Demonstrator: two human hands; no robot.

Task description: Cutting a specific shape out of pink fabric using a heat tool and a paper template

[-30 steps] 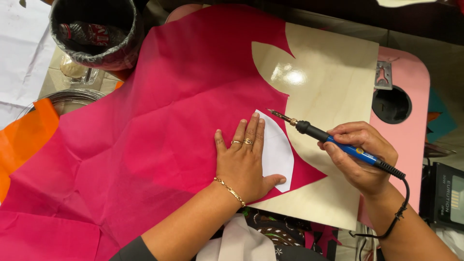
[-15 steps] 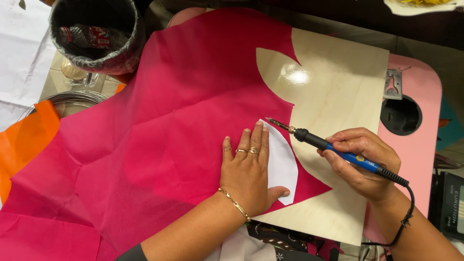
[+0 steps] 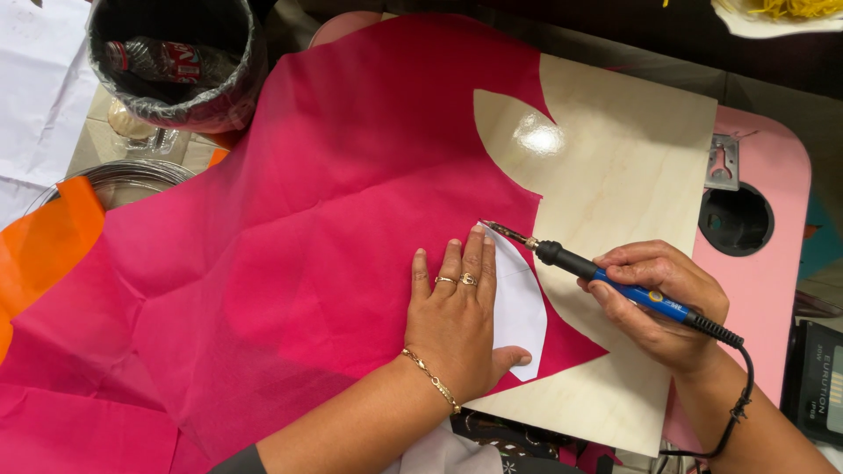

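Observation:
A large pink fabric sheet (image 3: 290, 219) is spread over a pale wooden board (image 3: 632, 158). My left hand (image 3: 458, 320) lies flat, fingers together, pressing a white petal-shaped paper template (image 3: 520, 307) onto the fabric. In my right hand (image 3: 660, 303) is a blue and black corded soldering iron (image 3: 615, 276). Its metal tip (image 3: 492, 226) touches the fabric at the template's upper point, just beside my left fingertips. A curved petal-shaped notch in the fabric edge shows bare board above the tip.
A black bin (image 3: 171, 61) holding a plastic bottle stands at the top left. Orange fabric (image 3: 44, 246) and a metal bowl (image 3: 123, 180) lie at the left. A pink table (image 3: 773, 263) with a round cup hole sits under the board. A black device (image 3: 817, 382) is at the right edge.
The iron's tip has moved along the template edge toward its upper point. My left hand stays pressed on the template. The view has shifted slightly.

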